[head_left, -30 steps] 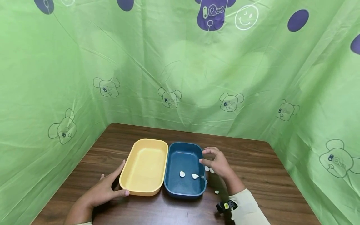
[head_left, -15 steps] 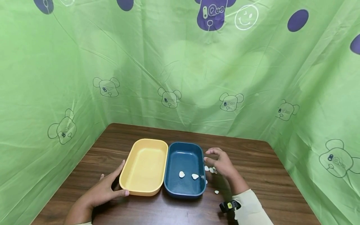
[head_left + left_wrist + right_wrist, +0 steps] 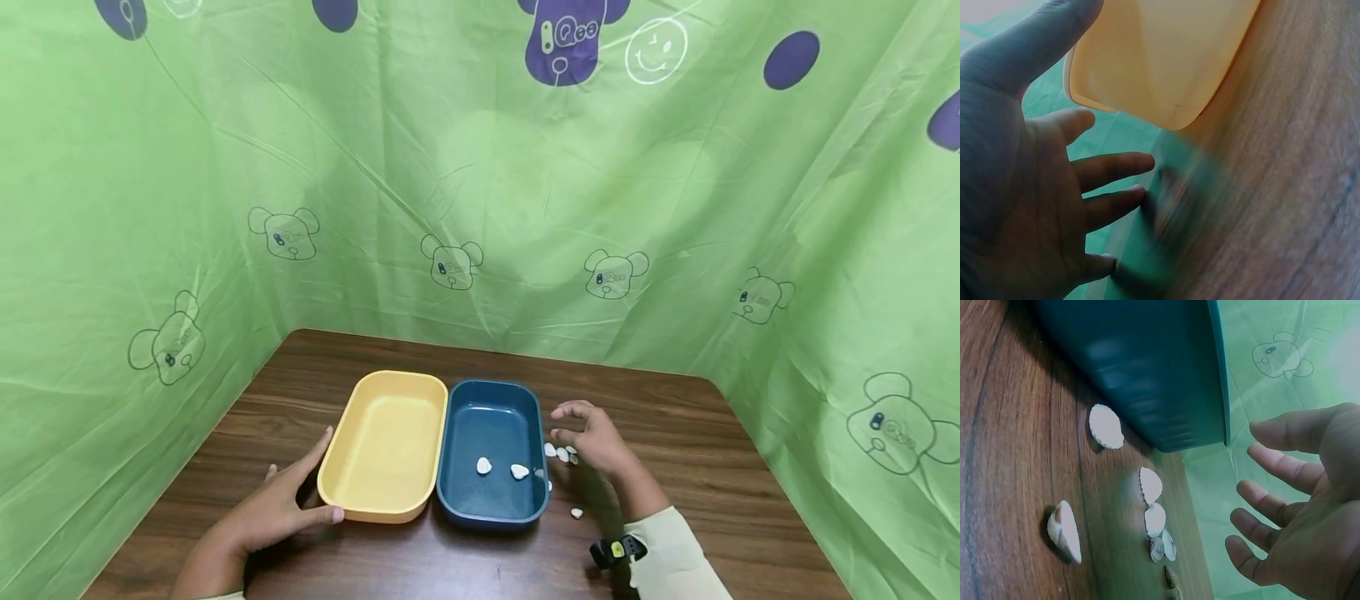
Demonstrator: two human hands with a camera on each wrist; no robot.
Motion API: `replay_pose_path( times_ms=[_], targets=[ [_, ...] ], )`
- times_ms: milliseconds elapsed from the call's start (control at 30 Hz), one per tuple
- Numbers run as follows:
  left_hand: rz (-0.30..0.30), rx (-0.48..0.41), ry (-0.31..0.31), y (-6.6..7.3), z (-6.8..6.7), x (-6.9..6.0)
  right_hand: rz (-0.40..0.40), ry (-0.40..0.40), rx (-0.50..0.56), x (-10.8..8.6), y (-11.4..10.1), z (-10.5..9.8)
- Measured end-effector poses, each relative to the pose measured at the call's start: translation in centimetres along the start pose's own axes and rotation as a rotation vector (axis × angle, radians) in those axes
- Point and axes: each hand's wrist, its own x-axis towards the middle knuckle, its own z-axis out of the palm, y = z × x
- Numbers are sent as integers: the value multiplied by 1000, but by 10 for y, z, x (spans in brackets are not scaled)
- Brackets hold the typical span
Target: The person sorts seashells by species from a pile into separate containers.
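Note:
A yellow tray (image 3: 386, 446) and a dark blue tray (image 3: 495, 433) stand side by side on the table. My left hand (image 3: 273, 504) rests against the yellow tray's left side, its thumb at the near corner and its fingers spread. Two white seashells, one being this seashell (image 3: 483, 466), lie inside the blue tray. To the right of that tray, my right hand (image 3: 600, 437) hovers with fingers loosely bent and nothing in it. Several seashells lie on the table below it; the right wrist view shows a ribbed shell (image 3: 1106, 427) beside the tray's wall and a tilted shell (image 3: 1064, 532) farther off.
The brown wooden table (image 3: 712, 467) extends to both sides and behind the trays. A green printed cloth (image 3: 480, 183) hangs around the back and sides. A black band (image 3: 618, 550) is on my right wrist.
My right hand has drawn away from the blue tray's right rim, moving right and slightly nearer. More of the shells on the table show now. My left hand has stayed put.

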Motion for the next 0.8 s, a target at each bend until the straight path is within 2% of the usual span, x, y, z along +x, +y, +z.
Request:
replay_pose_path(
  times_ms=[400, 567, 800],
  targets=[
    [-4, 13, -7, 1, -2, 1, -16, -40, -67, -5, 11, -2],
    [-7, 18, -5, 1, -2, 0, -14, -65, -49, -5, 23, -3],
    [0, 20, -3, -1, -1, 0, -39, -48, -83, -2, 39, -7]
  ],
)
